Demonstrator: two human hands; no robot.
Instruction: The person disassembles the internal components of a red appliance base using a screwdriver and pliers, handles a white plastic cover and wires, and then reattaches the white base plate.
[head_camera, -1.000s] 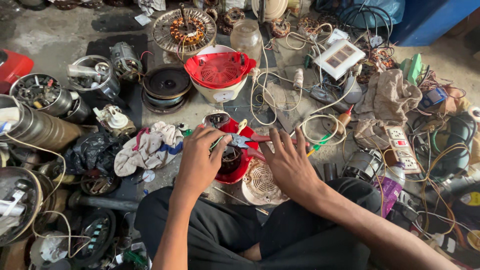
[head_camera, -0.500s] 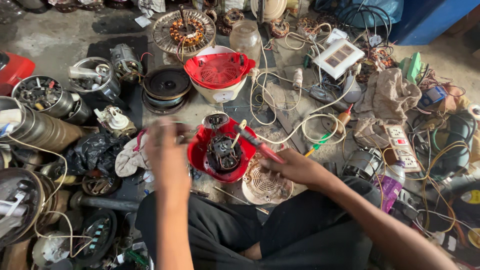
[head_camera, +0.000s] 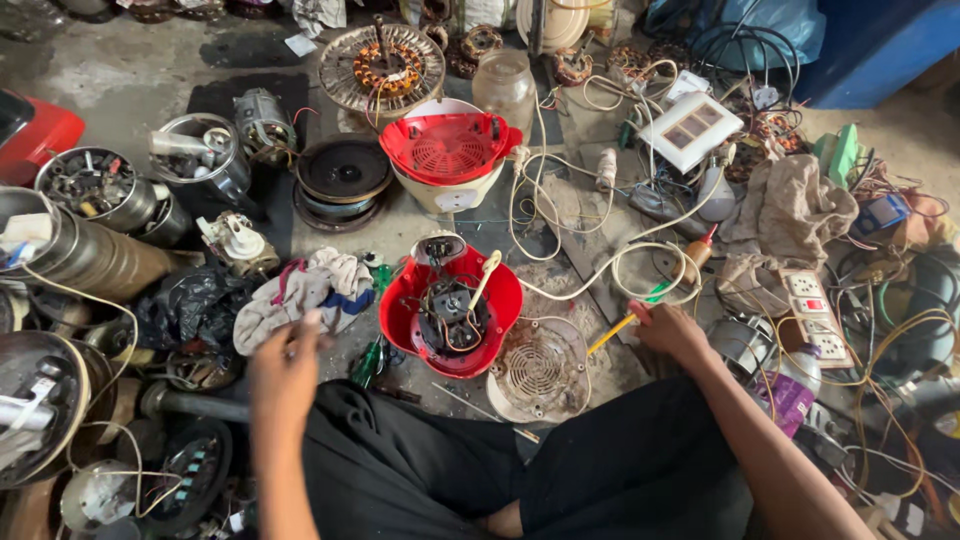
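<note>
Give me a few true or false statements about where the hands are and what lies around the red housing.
1. The right hand is at a yellow screwdriver. True.
2. The left hand is inside the red housing. False: it is off to the housing's left, near the rag.
3. A round white grille lies beside the red housing. True.
4. The glass jar sits between the two hands. False: it stands farther off, beyond the red-topped appliance.
5. A white switch panel lies among the cables. True.
</note>
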